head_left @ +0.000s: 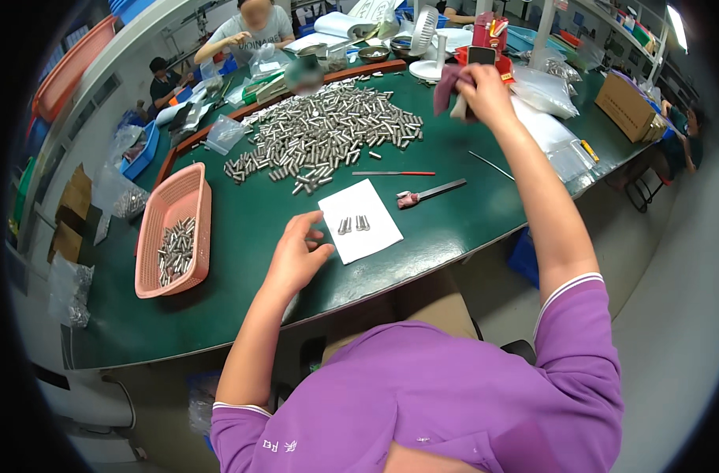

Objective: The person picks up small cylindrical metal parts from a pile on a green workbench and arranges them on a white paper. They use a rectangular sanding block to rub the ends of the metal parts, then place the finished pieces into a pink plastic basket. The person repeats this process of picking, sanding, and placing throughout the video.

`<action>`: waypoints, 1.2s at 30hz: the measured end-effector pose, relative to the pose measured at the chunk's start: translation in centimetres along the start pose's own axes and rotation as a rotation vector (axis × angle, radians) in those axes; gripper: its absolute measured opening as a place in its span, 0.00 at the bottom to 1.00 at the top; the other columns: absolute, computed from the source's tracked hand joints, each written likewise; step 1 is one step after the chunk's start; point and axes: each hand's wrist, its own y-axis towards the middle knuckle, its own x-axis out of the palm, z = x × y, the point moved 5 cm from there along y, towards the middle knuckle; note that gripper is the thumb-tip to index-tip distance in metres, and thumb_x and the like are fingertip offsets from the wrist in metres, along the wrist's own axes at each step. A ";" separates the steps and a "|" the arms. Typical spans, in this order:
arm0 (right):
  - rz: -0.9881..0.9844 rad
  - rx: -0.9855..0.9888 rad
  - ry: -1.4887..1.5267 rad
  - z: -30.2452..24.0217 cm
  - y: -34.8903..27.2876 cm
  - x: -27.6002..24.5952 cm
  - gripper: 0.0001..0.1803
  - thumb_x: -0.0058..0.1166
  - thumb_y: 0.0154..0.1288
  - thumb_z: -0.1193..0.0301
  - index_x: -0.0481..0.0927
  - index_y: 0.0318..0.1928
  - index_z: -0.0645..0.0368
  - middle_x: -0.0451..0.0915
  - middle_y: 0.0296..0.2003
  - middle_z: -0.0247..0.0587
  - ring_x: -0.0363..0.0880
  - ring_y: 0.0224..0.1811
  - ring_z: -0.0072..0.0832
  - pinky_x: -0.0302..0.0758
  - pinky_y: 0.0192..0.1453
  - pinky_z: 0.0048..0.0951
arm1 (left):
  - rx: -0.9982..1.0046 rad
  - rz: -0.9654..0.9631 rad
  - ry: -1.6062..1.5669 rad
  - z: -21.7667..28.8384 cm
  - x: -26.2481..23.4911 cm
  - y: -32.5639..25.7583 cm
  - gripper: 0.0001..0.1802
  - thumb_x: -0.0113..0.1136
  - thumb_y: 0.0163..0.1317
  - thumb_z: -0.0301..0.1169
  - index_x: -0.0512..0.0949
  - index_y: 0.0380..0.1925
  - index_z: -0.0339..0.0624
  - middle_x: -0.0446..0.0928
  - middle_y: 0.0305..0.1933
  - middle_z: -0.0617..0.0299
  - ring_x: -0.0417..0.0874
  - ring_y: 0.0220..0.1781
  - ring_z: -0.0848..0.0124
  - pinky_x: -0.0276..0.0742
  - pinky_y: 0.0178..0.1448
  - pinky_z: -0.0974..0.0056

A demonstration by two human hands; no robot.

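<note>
My left hand (298, 251) hovers at the left edge of a white sheet of paper (373, 243), fingers apart and nothing in them. Several small metal cylindrical parts (353, 225) lie in a short row on that sheet. Farther off to the right, my right hand (486, 91) is closed on a dull purple cloth (448, 88), which hangs down from the fingers. Beyond the paper spreads a big heap of silver metal cylinders (336, 126). Between heap and paper lies a thin red-handled file (407, 173). A flat metal tool with a pinkish wrapped end (407, 200) rests right of the paper.
A pink plastic basket (203, 236) with metal cylinders stands at left on the green table (257, 201). A white fan (426, 69), clear plastic bags (553, 138), a thin rod (490, 165) and a cardboard box (627, 106) are at right. Another person (253, 31) sits across.
</note>
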 end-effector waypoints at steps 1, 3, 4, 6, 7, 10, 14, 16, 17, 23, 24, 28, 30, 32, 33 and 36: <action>-0.131 0.022 -0.036 2.2 -1.9 2.5 0.28 0.63 0.56 0.52 0.80 0.56 0.46 0.67 0.64 0.53 0.69 0.63 0.53 0.69 0.66 0.49 | 0.053 -0.022 0.027 0.3 0.9 0.7 0.33 0.66 0.53 0.23 0.70 0.61 0.37 0.72 0.59 0.52 0.78 0.54 0.62 0.79 0.57 0.61; -0.505 0.126 -0.335 -4.1 -5.9 4.6 0.34 0.67 0.50 0.49 0.79 0.59 0.42 0.55 0.72 0.49 0.55 0.73 0.53 0.56 0.71 0.64 | 0.097 -0.022 0.113 -0.4 1.0 0.9 0.34 0.66 0.52 0.23 0.69 0.62 0.39 0.73 0.57 0.53 0.78 0.53 0.61 0.78 0.57 0.60; -0.390 -0.089 -0.368 -5.8 -7.4 5.3 0.33 0.69 0.48 0.50 0.81 0.56 0.44 0.62 0.68 0.47 0.59 0.71 0.49 0.59 0.70 0.61 | 0.128 -0.035 0.140 -0.1 1.3 1.5 0.35 0.67 0.51 0.23 0.69 0.63 0.40 0.74 0.57 0.54 0.77 0.52 0.61 0.77 0.57 0.60; -0.402 -0.355 0.048 -11.3 -10.1 6.2 0.25 0.69 0.48 0.53 0.85 0.46 0.49 0.78 0.50 0.39 0.70 0.59 0.41 0.67 0.60 0.49 | 0.156 -0.050 0.209 -0.6 1.2 2.2 0.37 0.67 0.51 0.24 0.68 0.64 0.42 0.75 0.56 0.55 0.77 0.50 0.60 0.76 0.57 0.59; -0.559 -0.373 0.150 -14.3 -11.4 6.0 0.23 0.71 0.47 0.56 0.85 0.44 0.50 0.80 0.45 0.39 0.72 0.55 0.41 0.68 0.59 0.45 | 0.156 -0.076 0.217 -1.2 1.2 2.4 0.41 0.66 0.51 0.22 0.65 0.68 0.46 0.76 0.56 0.60 0.76 0.47 0.65 0.76 0.54 0.62; -0.709 -0.443 0.243 -17.6 -14.6 6.8 0.21 0.70 0.48 0.58 0.84 0.44 0.50 0.81 0.36 0.34 0.74 0.48 0.36 0.67 0.53 0.39 | 0.080 -0.214 0.129 -0.3 1.4 3.3 0.44 0.67 0.51 0.23 0.62 0.70 0.48 0.78 0.53 0.62 0.75 0.45 0.66 0.76 0.54 0.62; -0.872 -0.406 0.286 -17.6 -15.6 9.5 0.19 0.69 0.49 0.60 0.83 0.41 0.52 0.82 0.33 0.32 0.75 0.45 0.35 0.69 0.52 0.39 | 0.045 -0.200 0.017 -0.9 2.1 4.0 0.47 0.67 0.51 0.21 0.59 0.72 0.45 0.78 0.49 0.61 0.75 0.40 0.69 0.77 0.48 0.65; -0.925 -0.408 0.306 -17.6 -15.5 10.3 0.17 0.68 0.50 0.62 0.83 0.40 0.52 0.81 0.31 0.30 0.75 0.43 0.34 0.69 0.51 0.37 | 0.038 -0.195 0.013 -0.9 2.4 4.3 0.47 0.67 0.50 0.20 0.57 0.72 0.44 0.78 0.48 0.60 0.75 0.38 0.70 0.77 0.47 0.66; -0.934 -0.420 0.309 -17.5 -15.2 10.4 0.16 0.67 0.50 0.63 0.83 0.40 0.52 0.81 0.30 0.29 0.75 0.42 0.34 0.70 0.50 0.37 | 0.040 -0.190 0.011 -0.7 2.4 4.5 0.48 0.67 0.50 0.19 0.57 0.72 0.44 0.78 0.47 0.60 0.75 0.37 0.70 0.77 0.46 0.66; -0.966 -0.424 0.347 -17.0 -14.0 11.0 0.15 0.67 0.50 0.65 0.82 0.40 0.53 0.80 0.29 0.29 0.75 0.41 0.34 0.70 0.50 0.37 | 0.080 -0.179 0.052 -0.9 2.3 4.8 0.48 0.66 0.51 0.19 0.55 0.73 0.44 0.78 0.47 0.59 0.75 0.38 0.70 0.77 0.47 0.65; -0.965 -0.407 0.358 -16.9 -14.1 11.0 0.16 0.67 0.50 0.65 0.82 0.40 0.53 0.80 0.29 0.29 0.75 0.41 0.34 0.70 0.50 0.38 | 0.073 -0.176 0.041 -1.1 2.2 4.9 0.48 0.66 0.51 0.19 0.56 0.73 0.44 0.78 0.47 0.59 0.76 0.38 0.70 0.77 0.47 0.65; -0.944 -0.385 0.396 -16.9 -14.3 10.5 0.17 0.68 0.51 0.65 0.82 0.42 0.53 0.80 0.31 0.31 0.74 0.43 0.35 0.69 0.50 0.38 | 0.067 -0.173 0.015 -1.3 1.8 4.6 0.49 0.68 0.50 0.18 0.56 0.73 0.44 0.78 0.48 0.59 0.76 0.39 0.70 0.76 0.47 0.65; -0.939 -0.372 0.443 -16.7 -14.4 10.4 0.17 0.68 0.51 0.65 0.82 0.41 0.54 0.81 0.33 0.34 0.74 0.44 0.37 0.68 0.50 0.39 | 0.075 -0.170 0.008 -1.3 1.9 4.7 0.49 0.69 0.49 0.18 0.56 0.73 0.43 0.78 0.49 0.58 0.76 0.39 0.70 0.76 0.47 0.65; -0.926 -0.360 0.436 -17.0 -14.6 10.6 0.18 0.68 0.51 0.65 0.82 0.44 0.52 0.80 0.32 0.31 0.74 0.43 0.35 0.68 0.52 0.38 | 0.060 -0.161 0.004 -1.5 1.9 4.6 0.50 0.69 0.49 0.19 0.56 0.73 0.43 0.78 0.49 0.58 0.76 0.39 0.70 0.76 0.47 0.65; -0.922 -0.357 0.433 -17.1 -14.7 10.7 0.19 0.69 0.52 0.66 0.81 0.45 0.52 0.80 0.32 0.29 0.74 0.43 0.34 0.68 0.52 0.38 | 0.044 -0.169 0.003 -1.5 1.8 4.6 0.50 0.69 0.50 0.20 0.56 0.73 0.43 0.77 0.50 0.58 0.76 0.41 0.68 0.76 0.49 0.64; -0.928 -0.328 0.484 -17.4 -14.6 10.5 0.21 0.69 0.51 0.66 0.80 0.47 0.51 0.80 0.33 0.29 0.74 0.44 0.34 0.67 0.53 0.38 | 0.028 -0.174 0.006 -1.6 1.1 4.5 0.49 0.68 0.50 0.21 0.55 0.73 0.43 0.77 0.50 0.58 0.76 0.43 0.66 0.77 0.51 0.62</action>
